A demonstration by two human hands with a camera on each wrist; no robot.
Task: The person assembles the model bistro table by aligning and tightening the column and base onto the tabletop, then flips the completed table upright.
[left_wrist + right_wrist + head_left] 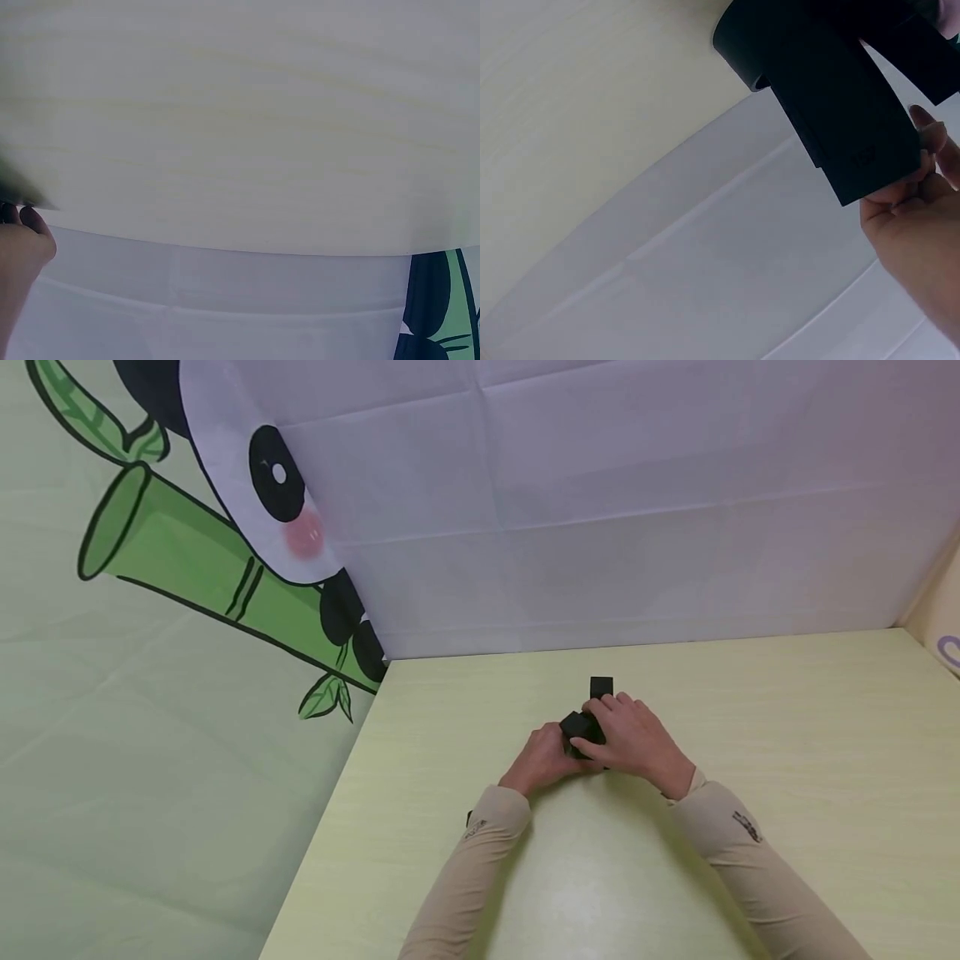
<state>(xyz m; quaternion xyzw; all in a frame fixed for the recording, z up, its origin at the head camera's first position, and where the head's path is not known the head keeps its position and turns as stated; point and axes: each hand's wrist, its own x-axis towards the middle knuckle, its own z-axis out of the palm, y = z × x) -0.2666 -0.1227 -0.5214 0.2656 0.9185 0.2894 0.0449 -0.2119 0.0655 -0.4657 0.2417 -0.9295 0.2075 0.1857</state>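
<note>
Both hands are on a black blocky object (582,727) at the far part of the table; its exact kind is unclear. A square black end (601,687) sticks up behind my right fingers. My left hand (546,760) holds the object's left side, its fingertips partly hidden. From the right, my right hand (636,739) grips it, thumb across the near side. In the right wrist view, the black object (847,112) shows a long flat panel and a rounded, hollow part, with fingers at the panel's end. The left wrist view shows only part of a hand (26,244) at its edge.
The pale wood-grain table (450,735) meets a white cloth backdrop (600,527) behind the hands. On the left hangs a green cloth (150,777) printed with bamboo and a panda. A small dark item (469,817) peeks out beside the left sleeve.
</note>
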